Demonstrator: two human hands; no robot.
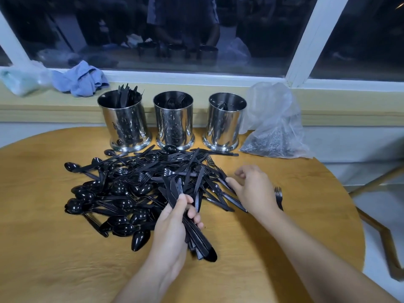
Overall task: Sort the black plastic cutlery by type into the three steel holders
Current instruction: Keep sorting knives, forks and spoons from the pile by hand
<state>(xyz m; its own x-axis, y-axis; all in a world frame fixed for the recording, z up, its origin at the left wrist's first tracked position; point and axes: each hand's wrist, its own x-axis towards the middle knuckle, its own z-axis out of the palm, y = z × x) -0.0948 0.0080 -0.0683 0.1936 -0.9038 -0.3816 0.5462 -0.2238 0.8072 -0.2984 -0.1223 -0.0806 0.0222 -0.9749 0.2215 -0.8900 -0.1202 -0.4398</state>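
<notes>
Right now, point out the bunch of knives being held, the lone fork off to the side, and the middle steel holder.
bunch of knives (pixel 172 193), head view, on the blades.
lone fork (pixel 278 194), head view, below its tines.
middle steel holder (pixel 174 125), head view, front wall.

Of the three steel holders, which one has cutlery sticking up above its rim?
The left holder, nearest the blue cloth: black knives rise well above its rim. In the middle holder and right holder the cutlery stays below the rim.

No text, label, brand, number or sign can be read anywhere in this view. The three polished steel cylindrical holders (pixel 173 119) carry only reflections. The crumpled clear plastic bag (pixel 274 123) shows no print.
</notes>
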